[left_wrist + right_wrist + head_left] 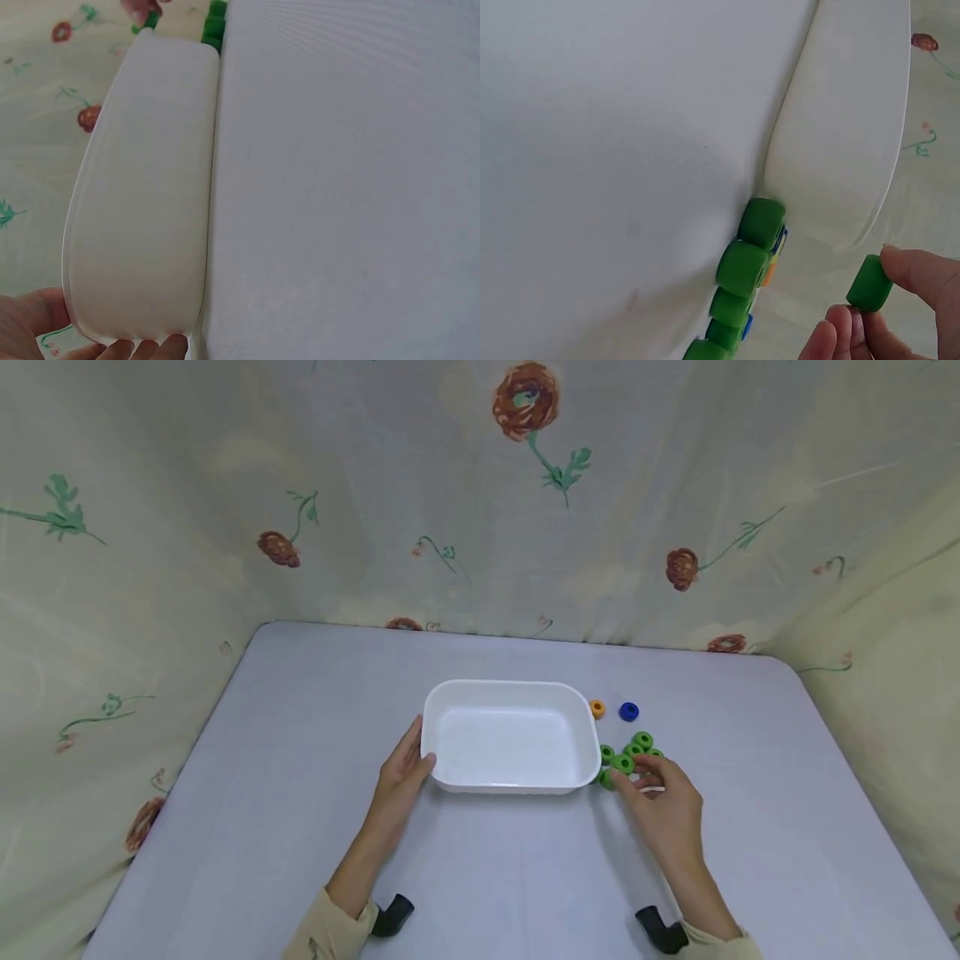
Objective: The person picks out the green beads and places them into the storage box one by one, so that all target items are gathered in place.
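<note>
A white rectangular plastic tray sits on the table with bare white inside. My left hand grips its left end, thumb at the rim and fingers against the outer wall, as the left wrist view also shows. Off the tray's right end, my right hand pinches a green bead between thumb and fingers. That bead is raised off the table near the rim. Several more green beads with holes lie clustered on the table beside the tray's right end, partly hidden by it and by my right hand.
An orange bead lies close by the tray's upper right corner, and a blue bead sits a little farther right. The white-covered table meets a flower-printed curtain behind and at both sides.
</note>
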